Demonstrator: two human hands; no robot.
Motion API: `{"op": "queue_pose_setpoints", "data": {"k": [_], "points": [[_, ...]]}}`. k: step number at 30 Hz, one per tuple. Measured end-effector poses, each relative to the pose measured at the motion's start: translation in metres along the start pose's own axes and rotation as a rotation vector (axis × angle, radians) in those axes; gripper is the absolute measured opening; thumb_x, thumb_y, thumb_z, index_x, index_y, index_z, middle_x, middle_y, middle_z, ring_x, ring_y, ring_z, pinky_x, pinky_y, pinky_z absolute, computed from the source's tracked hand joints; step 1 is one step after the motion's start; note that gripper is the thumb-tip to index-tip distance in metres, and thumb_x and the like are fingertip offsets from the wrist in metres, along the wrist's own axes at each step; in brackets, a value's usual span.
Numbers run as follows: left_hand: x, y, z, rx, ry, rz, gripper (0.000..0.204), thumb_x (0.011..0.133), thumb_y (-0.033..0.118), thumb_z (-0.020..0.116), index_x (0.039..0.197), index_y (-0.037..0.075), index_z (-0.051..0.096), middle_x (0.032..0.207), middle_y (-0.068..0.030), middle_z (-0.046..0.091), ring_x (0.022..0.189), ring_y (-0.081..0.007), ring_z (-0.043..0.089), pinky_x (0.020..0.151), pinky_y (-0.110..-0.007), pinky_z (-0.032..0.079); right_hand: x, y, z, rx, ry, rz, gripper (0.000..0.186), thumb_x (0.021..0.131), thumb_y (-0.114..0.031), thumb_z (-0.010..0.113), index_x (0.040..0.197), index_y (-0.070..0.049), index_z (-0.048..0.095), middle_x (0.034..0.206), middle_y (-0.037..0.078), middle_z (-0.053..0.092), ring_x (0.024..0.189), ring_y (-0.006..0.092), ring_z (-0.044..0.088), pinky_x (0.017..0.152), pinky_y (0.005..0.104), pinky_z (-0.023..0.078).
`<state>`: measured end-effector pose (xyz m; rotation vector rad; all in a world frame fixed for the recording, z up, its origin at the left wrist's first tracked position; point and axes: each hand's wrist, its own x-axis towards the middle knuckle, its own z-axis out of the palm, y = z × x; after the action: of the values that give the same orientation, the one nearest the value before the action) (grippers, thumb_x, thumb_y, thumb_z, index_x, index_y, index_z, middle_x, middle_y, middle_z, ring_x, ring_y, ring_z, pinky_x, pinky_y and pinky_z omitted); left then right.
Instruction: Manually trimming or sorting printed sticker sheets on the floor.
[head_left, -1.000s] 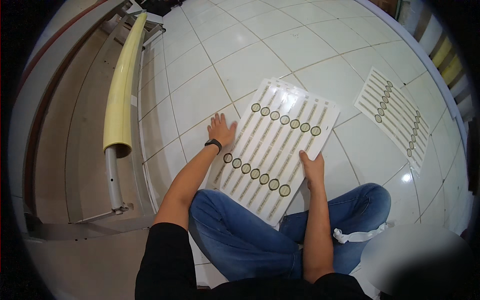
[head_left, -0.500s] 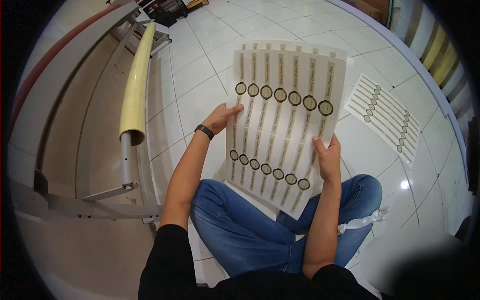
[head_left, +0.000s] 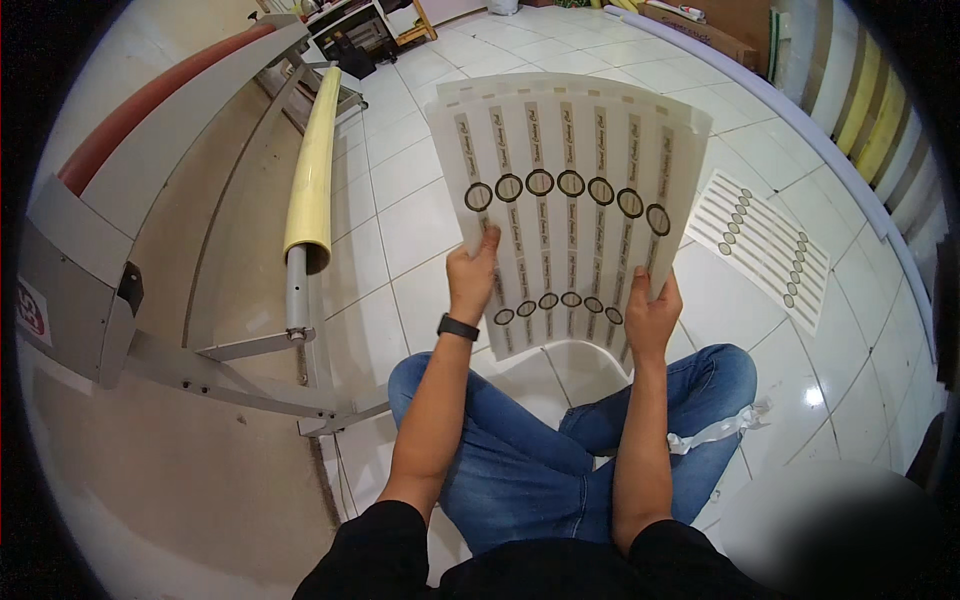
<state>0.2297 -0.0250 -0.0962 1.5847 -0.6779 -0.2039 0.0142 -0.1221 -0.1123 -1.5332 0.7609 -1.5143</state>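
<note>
Head view: gripping several printed sheets (head_left: 572, 225) at twelve o'clock from the lap (head_left: 520, 490), with left hand (head_left: 472, 280) at their eight-o'clock edge and right hand (head_left: 655, 311) near four o'clock.

L head cam, fisheye, facing dn/fwd, close

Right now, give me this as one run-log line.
left hand: holds sheet stack, left edge | right hand: holds right edge | sheet stack: bowed | separate sheet: on floor, right
</note>
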Motion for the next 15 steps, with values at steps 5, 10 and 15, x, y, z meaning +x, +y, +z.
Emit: {"op": "queue_pose_setpoints", "data": {"k": [5,10,15], "points": [[-0.026,0.017,0.019,-0.104,0.076,0.023,0.042,0.09,0.038,0.063,0.072,0.0,0.059,0.063,0.002,0.05,0.061,-0.0082,0.043,0.054,-0.027,0.037,-0.009,-0.014,0.013,-0.049,0.126,-0.116,0.018,0.09,-0.005,0.053,0.104,0.003,0.061,0.083,0.014,0.064,0.071,0.0197,0.06,0.066,0.0278,0.047],[-0.018,0.001,0.024,-0.12,0.094,0.139,0.032,0.089,0.029,0.065,0.091,-0.003,0.065,0.079,-0.0037,0.063,0.072,-0.0127,0.054,0.067,-0.027,0.044,-0.008,0.005,0.025,-0.118,0.139,-0.202,0.017,0.086,-0.002,0.054,0.101,0.004,0.06,0.083,0.014,0.065,0.075,0.0194,0.062,0.068,0.0303,0.048],[-0.008,-0.027,0.048,-0.164,-0.004,0.036,0.028,0.084,0.021,0.069,0.097,-0.003,0.064,0.088,-0.0068,0.067,0.079,-0.015,0.06,0.072,-0.03,0.047,-0.012,0.059,0.022,-0.094,0.107,0.055,0.014,0.089,-0.006,0.053,0.097,0.003,0.06,0.079,0.012,0.063,0.071,0.018,0.06,0.066,0.03,0.048]]}}
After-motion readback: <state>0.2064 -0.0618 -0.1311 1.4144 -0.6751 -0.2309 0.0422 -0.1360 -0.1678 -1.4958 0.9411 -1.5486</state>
